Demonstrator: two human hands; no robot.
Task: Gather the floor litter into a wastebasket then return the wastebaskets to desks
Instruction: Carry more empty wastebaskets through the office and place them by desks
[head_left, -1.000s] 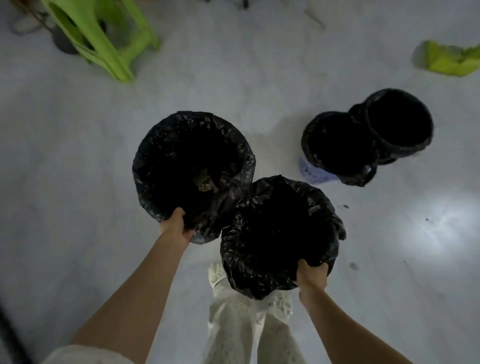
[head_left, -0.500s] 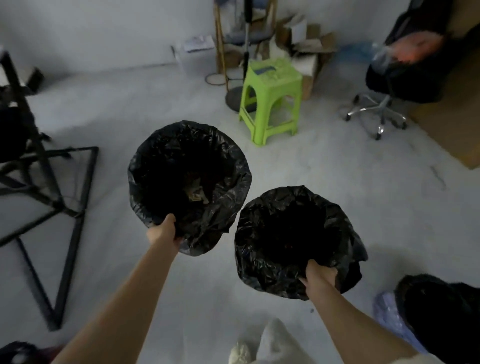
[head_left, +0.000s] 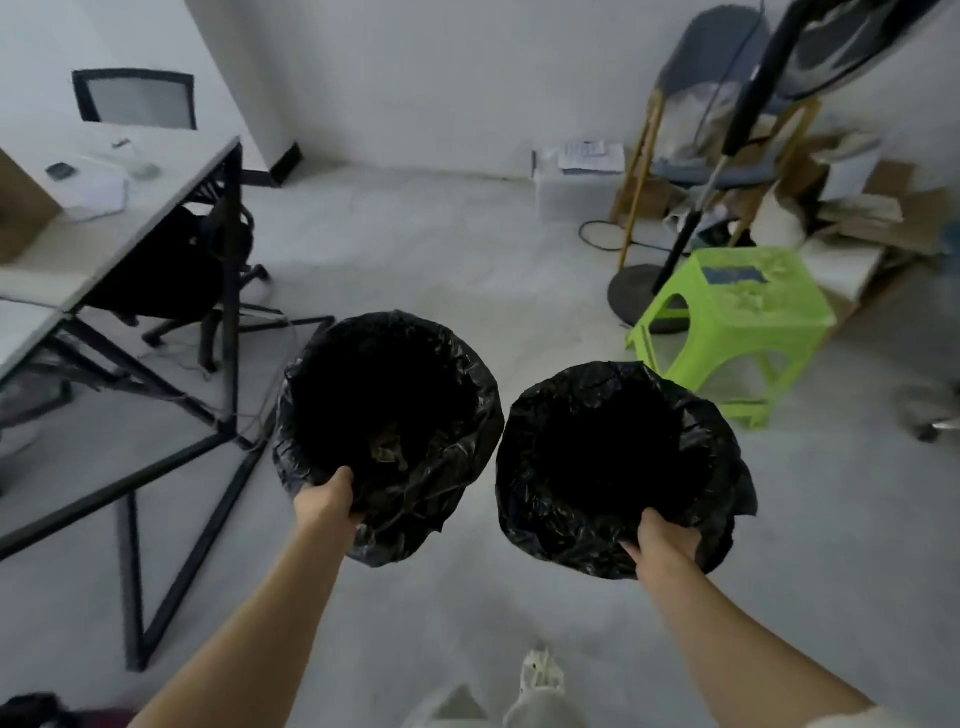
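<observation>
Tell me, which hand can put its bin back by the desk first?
Probably the left hand. Its wastebasket hangs right beside the desk frame on that side. The right hand holds its wastebasket nearer the green stool, farther from the desk.

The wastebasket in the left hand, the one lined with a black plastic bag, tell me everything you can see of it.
The round wastebasket lined with a crinkled, glossy black plastic bag is held upright off the floor. The bag folds over the rim and hides the basket's walls, so their colour and material cannot be told. Its mouth faces the camera; inside is dark, with a few brownish scraps of litter at the bottom. The left hand grips its near rim. On its right side it nearly meets the second bag-lined wastebasket; contact is unclear.
</observation>
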